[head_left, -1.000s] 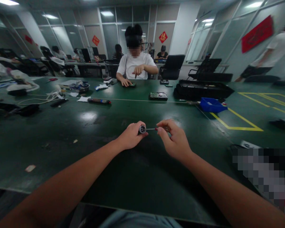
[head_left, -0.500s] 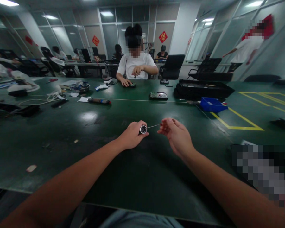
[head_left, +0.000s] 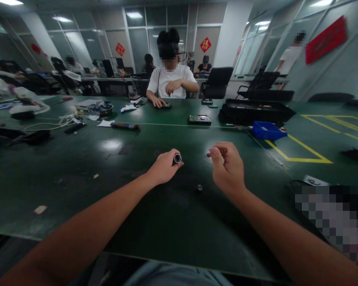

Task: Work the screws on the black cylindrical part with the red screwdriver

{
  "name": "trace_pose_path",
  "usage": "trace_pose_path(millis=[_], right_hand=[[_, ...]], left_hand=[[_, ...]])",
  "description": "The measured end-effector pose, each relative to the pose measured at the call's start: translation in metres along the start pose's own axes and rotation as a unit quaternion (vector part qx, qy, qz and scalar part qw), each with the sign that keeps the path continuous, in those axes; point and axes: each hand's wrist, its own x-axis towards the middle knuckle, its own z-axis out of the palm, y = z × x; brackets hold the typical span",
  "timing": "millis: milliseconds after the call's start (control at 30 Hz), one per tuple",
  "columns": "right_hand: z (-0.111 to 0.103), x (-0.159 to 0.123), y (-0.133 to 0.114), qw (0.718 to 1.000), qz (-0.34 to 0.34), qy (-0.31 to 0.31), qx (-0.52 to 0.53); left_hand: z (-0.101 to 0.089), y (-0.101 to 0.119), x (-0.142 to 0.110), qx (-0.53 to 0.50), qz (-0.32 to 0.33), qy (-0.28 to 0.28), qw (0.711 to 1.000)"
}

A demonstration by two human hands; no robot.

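Observation:
My left hand (head_left: 164,166) is wrapped round a short black tube with a silver rim (head_left: 177,159), like a flashlight body. Its round open end faces me, and the inside looks dark. To the right, and apart from the tube, my right hand (head_left: 229,165) is closed in a pinch. A small dark reddish end (head_left: 209,154) shows at its fingertips; it belongs to a thin metal tool whose shaft hardly shows from this angle. Below and between both hands appears a small silvery piece (head_left: 199,188), touched by neither hand; whether it rests on the table is unclear.
Across the green table (head_left: 155,214) a co-worker in a white shirt (head_left: 171,81) handles a small item. A hard drive (head_left: 199,119), a blue tray (head_left: 268,131), a long black case (head_left: 256,112) and a screwdriver-like tool (head_left: 125,126) lie further back.
The thin metal tool has come out of the tube as my right hand moved right and turned. A small silvery piece now shows below the hands. My left hand shifted slightly left.

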Motion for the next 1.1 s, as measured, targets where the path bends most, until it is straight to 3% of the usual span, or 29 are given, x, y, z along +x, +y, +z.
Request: trace_pose_path(millis=[67, 133, 267, 400, 500, 867, 967, 1100], right_hand=[[-0.004, 0.005, -0.002, 0.997, -0.046, -0.04, -0.056], [-0.009, 0.01, -0.006, 0.981, -0.049, -0.158, -0.101], [-0.017, 0.015, -0.012, 0.907, -0.032, -0.389, -0.16], [-0.016, 0.013, -0.007, 0.842, 0.014, -0.504, -0.192], [-0.012, 0.009, 0.003, 0.823, 0.015, -0.534, -0.195], [-0.009, 0.004, 0.003, 0.822, 0.068, -0.544, -0.156], [-0.007, 0.003, 0.0, 0.834, 0.065, -0.532, -0.129], [-0.003, 0.001, -0.008, 0.878, 0.087, -0.461, -0.096]], left_hand=[[0.0, 0.0, 0.0, -0.008, -0.003, 0.0, 1.0], [0.001, 0.0, -0.001, -0.016, -0.002, 0.0, 1.0], [0.0, 0.001, -0.002, -0.026, 0.01, 0.002, 1.0], [-0.001, 0.002, -0.003, -0.026, 0.011, -0.004, 1.0], [0.0, 0.003, -0.002, -0.025, 0.006, -0.005, 1.0], [0.0, 0.007, -0.004, -0.024, 0.019, -0.015, 0.999], [0.0, 0.009, -0.004, -0.025, 0.024, -0.017, 0.999], [0.001, 0.012, -0.005, -0.03, 0.037, -0.03, 0.998]])
